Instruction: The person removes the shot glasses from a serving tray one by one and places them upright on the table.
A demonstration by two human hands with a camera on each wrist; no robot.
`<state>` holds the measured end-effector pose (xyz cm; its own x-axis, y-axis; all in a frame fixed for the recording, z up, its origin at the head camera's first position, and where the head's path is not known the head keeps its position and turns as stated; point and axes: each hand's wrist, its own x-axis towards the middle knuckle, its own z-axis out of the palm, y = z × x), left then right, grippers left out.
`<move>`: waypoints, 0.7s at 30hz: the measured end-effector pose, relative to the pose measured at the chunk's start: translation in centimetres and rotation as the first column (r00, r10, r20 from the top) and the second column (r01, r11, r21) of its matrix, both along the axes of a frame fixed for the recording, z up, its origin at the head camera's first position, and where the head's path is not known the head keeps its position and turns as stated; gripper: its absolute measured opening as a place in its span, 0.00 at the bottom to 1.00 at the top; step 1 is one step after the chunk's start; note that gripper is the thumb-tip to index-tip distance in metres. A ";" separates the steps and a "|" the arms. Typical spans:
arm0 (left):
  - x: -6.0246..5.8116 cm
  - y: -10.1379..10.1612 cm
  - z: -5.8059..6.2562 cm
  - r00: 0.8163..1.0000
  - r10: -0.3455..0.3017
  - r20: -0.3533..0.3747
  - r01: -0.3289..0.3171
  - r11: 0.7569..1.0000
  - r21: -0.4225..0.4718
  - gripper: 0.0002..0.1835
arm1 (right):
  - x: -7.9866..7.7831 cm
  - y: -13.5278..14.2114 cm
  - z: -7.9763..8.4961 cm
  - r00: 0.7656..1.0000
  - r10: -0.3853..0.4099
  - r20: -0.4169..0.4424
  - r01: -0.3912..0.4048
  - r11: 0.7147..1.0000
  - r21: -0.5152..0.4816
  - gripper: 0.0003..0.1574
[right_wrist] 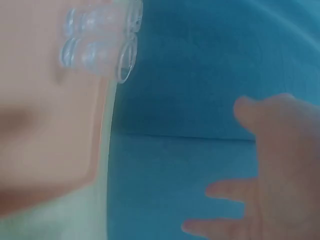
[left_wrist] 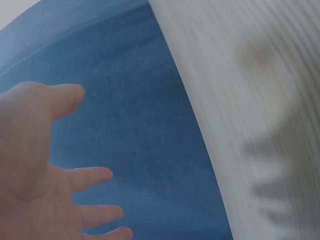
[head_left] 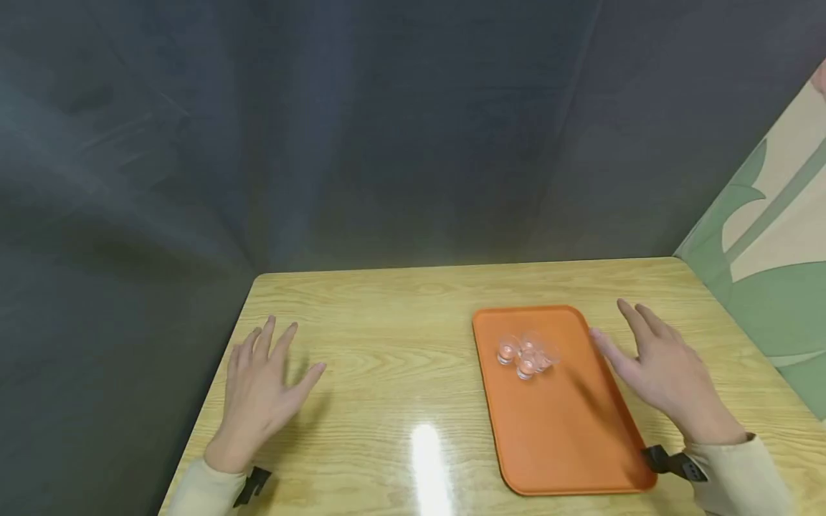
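Observation:
Several small clear glasses [head_left: 525, 365] stand close together on an orange tray [head_left: 568, 437], toward its far end. In the right wrist view the glasses [right_wrist: 97, 55] are upright on the tray, each with a thick base and a wider rim. My right hand [head_left: 667, 369] hovers by the tray's right edge, fingers spread, holding nothing. Over the left part of the wooden table my left hand [head_left: 258, 394] hangs with its fingers spread and nothing in it. The left wrist view shows the same left hand [left_wrist: 45, 165] with its palm bare.
The light wooden table [head_left: 381, 344] ends at a dark cloth [head_left: 413, 143] hanging behind and to the left. A green and beige patterned surface [head_left: 774, 287] lies beyond the right edge. Light reflects brightly off the tabletop near the front.

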<state>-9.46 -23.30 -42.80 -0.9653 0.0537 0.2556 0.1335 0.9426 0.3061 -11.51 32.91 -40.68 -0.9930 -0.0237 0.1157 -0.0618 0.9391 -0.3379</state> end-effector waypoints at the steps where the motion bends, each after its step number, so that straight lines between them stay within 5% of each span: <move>1: 0.0 0.2 0.0 1.000 -0.003 0.003 0.003 1.000 0.017 0.44 | -0.1 0.1 0.0 1.000 -0.001 0.014 0.002 1.000 -0.025 0.54; 10: -0.7 2.8 -0.4 0.999 -0.051 -0.013 0.053 0.987 0.155 0.38 | -1.5 1.0 -1.3 0.997 -0.069 0.040 0.076 0.971 -0.229 0.47; 21: -1.8 7.7 -1.7 0.985 -0.167 -0.032 0.170 0.958 0.230 0.34 | -3.4 1.9 -4.6 0.982 -0.172 0.081 0.191 0.889 -0.416 0.39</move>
<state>-11.25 -15.61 -44.52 -0.9441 0.1535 0.2918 0.2894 0.8101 0.5098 -14.88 34.81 -45.24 -0.9794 0.1991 0.0340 0.1185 0.7026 -0.7017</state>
